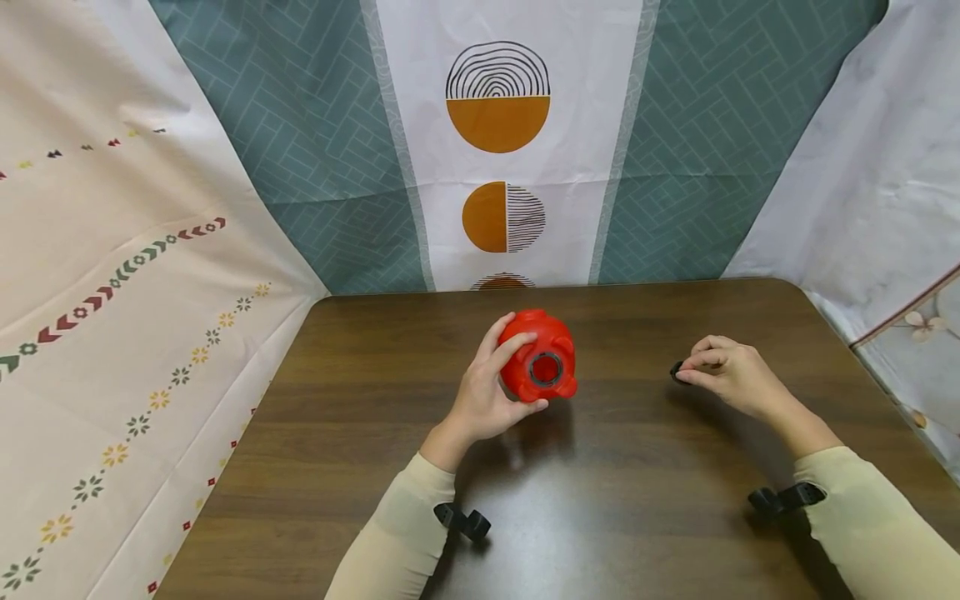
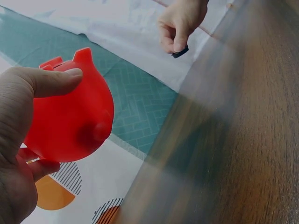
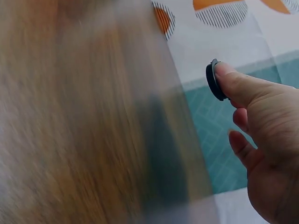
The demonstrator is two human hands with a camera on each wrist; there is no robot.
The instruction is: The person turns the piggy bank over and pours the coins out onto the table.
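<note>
Your sleeves [image 1: 397, 533] foremost, left hand [image 1: 486, 402] grips the red piggy bank [image 1: 551, 340], right hand [image 1: 733, 377] pinches a black cap [image 3: 212, 82] well rightward.

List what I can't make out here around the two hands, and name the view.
Head: part of the piggy bank, hidden by the left hand.
Head: any detail on the black cap, too small and partly covered by the right hand.
Head: the rest of the left sleeve, cut off by the bottom edge.
Left wrist: the round hole, turned out of sight.
Right wrist: the grain of the table, blurred.
</note>
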